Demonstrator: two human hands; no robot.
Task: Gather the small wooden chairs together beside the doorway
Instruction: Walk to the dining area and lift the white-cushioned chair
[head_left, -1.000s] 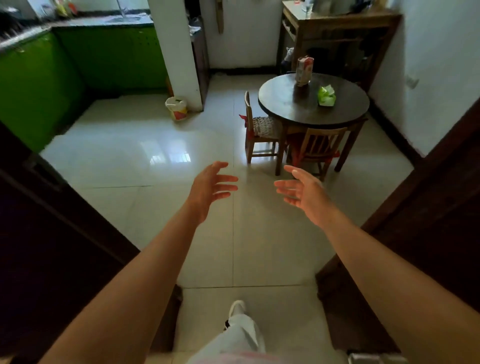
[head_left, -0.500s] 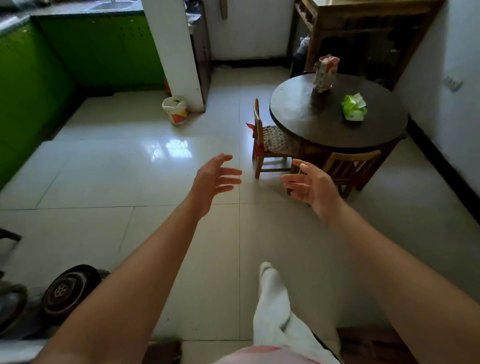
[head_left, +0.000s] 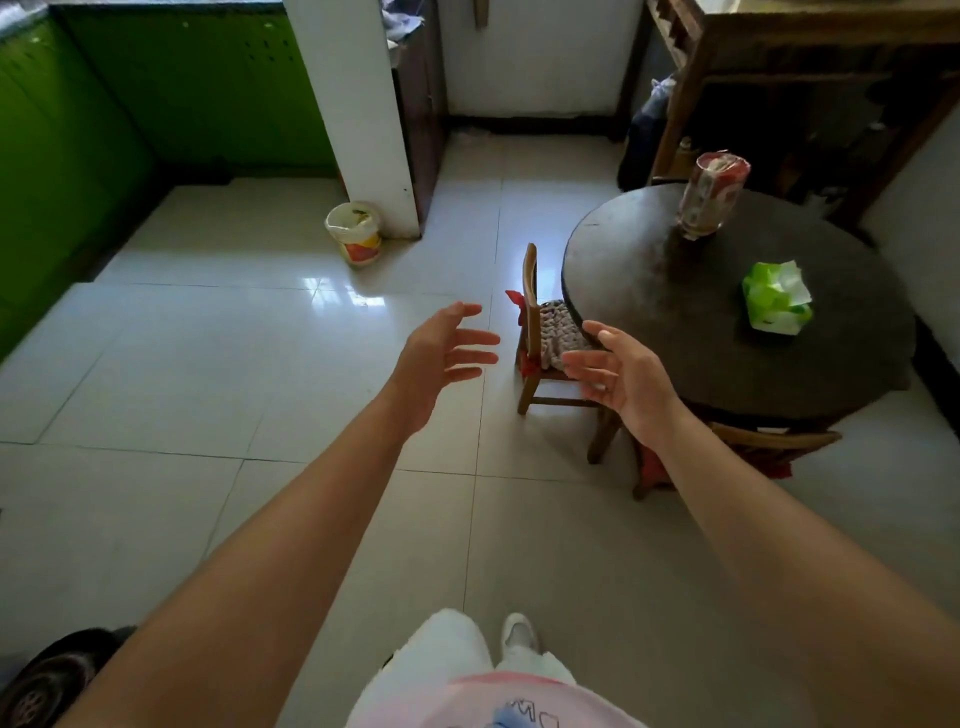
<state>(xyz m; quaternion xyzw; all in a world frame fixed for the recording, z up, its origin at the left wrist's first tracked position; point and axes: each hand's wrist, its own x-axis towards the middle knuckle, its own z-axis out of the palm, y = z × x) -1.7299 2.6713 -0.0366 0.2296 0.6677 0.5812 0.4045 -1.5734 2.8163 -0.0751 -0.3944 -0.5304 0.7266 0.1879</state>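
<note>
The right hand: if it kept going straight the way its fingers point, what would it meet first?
Probably the small wooden chair with the woven seat: the open right hand points at it, though depth is unclear.

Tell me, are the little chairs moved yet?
Not yet. Nothing looks gathered: the chair with the woven seat stands tucked against the round table, and a second chair sits partly under its near edge. Both hands are empty and open; the left hand and right hand reach toward the first chair. Carrying both chairs is all left.
</note>
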